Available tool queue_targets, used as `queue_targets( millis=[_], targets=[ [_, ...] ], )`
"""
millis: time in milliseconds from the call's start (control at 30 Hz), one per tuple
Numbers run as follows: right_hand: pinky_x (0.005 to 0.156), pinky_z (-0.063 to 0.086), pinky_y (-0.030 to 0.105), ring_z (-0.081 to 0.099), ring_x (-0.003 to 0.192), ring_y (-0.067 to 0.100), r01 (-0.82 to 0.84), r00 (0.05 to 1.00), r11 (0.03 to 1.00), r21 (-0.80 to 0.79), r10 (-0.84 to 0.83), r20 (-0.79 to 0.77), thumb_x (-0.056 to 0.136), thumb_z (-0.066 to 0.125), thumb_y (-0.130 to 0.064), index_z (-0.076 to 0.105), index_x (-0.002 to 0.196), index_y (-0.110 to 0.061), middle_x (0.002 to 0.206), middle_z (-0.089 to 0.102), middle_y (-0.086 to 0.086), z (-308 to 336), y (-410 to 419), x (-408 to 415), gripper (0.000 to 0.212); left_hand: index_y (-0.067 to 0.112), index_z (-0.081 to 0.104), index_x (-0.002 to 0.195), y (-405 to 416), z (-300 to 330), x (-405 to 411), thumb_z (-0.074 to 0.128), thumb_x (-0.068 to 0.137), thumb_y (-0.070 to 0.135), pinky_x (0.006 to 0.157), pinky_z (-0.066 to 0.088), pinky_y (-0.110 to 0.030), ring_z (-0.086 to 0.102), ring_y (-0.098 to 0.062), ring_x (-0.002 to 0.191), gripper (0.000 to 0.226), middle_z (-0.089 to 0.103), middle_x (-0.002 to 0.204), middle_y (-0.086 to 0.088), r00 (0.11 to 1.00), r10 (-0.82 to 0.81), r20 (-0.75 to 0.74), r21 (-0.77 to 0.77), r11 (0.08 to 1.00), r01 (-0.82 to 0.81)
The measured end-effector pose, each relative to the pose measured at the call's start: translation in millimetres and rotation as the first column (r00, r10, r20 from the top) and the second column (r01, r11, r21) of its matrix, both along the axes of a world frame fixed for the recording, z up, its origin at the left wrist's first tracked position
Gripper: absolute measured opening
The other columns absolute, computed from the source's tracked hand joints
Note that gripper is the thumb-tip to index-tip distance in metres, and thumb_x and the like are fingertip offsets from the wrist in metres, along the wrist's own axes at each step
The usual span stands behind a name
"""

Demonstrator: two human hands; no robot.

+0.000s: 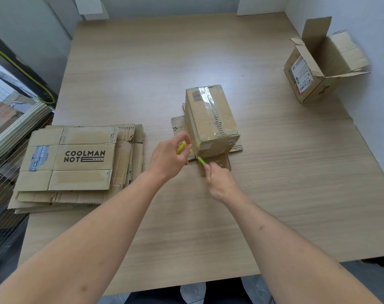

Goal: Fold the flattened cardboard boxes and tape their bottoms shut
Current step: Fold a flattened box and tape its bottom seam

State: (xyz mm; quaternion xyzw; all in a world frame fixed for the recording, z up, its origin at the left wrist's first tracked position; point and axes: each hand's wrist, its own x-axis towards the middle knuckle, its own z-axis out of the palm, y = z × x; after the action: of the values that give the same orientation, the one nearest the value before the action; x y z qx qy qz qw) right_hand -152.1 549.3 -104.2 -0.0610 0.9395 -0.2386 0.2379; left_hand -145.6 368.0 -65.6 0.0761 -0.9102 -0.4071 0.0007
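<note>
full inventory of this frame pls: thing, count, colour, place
taped box: 1, brown, table centre, upside down on its open flaps, clear tape along top
open box: 1, brown with white label, far right, flaps open
flattened boxes: 1 stack, count unclear, brown, near left; top one printed COOLMAN NOTE
table: 1, light wood
yellow object: 1, at taped box's near-left corner, identity unclear
green tool: 1, near edge of taped box
left hand: grips yellow object
right hand: grips green tool

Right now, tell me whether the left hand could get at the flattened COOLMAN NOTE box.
Probably yes: bare table lies between the left hand and the flattened COOLMAN NOTE box, but it grips a yellow object.
</note>
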Motion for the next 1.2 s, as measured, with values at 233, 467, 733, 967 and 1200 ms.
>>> queue_targets(
  millis=[233,467,733,967,1200],
  targets=[
    [0.082,0.046,0.043,0.06,0.111,0.041,-0.204,0.977,0.967,0.151,0.192,0.09,0.108,0.034,-0.046,0.055,0.115,-0.018,0.119,0.064,0.018,-20.2,13.8,15.3,0.035,0.031,0.055,0.094,-6.2,6.4,2.0,0.059,0.102,0.028,0.056,0.044,-0.03,0.046,-0.004,0.046,0.009,0.07,0.061,0.005,0.998,-0.038,0.051,0.033,0.999,0.036],
    [0.094,0.05,0.038,0.059,0.114,0.036,-0.168,0.985,0.975,0.147,0.162,0.054,0.096,0.064,-0.021,0.063,0.122,-0.019,0.122,0.053,0.012,-35.3,10.9,25.0,0.026,0.03,0.054,0.094,-10.7,5.0,0.8,0.059,0.102,0.027,0.06,0.054,-0.044,0.044,-0.005,0.043,0.01,0.072,0.062,0.002,0.995,-0.046,0.09,0.052,0.998,0.042],
    [0.078,0.048,0.035,0.057,0.088,0.028,-0.043,0.753,0.953,-0.299,-0.166,-0.637,0.092,0.071,-0.021,0.067,0.11,-0.01,0.102,0.053,0.009,25.1,-17.2,-7.9,0.022,0.031,0.055,0.093,-11.3,11.4,-2.1,0.06,0.102,0.027,0.059,0.055,-0.042,0.046,-0.012,0.043,0.01,0.072,0.062,0.001,0.992,-0.039,0.119,0.065,0.997,0.032],
    [0.079,0.054,0.039,0.059,0.094,0.033,0.044,0.811,0.976,-0.212,-0.159,-0.562,0.083,0.083,-0.026,0.07,0.102,-0.011,0.107,0.054,0.012,27.3,-37.3,-38.5,0.027,0.028,0.057,0.095,-14.8,14.0,-0.5,0.061,0.102,0.026,0.052,0.047,-0.029,0.046,-0.012,0.042,0.009,0.073,0.063,-0.002,0.982,-0.033,0.189,0.1,0.995,0.014],
    [0.057,0.054,0.039,0.058,0.07,0.033,-0.013,0.704,0.998,0.065,0.055,-0.708,0.073,0.077,-0.007,0.063,0.088,-0.007,0.093,0.056,0.014,20.9,-33.0,-56.2,0.021,0.024,0.059,0.088,-17.8,21.0,-4.6,0.059,0.093,0.02,0.048,0.042,-0.024,0.055,-0.017,0.043,0.006,0.069,0.056,0.0,0.956,-0.077,0.284,0.03,0.997,0.071]
  ],
)
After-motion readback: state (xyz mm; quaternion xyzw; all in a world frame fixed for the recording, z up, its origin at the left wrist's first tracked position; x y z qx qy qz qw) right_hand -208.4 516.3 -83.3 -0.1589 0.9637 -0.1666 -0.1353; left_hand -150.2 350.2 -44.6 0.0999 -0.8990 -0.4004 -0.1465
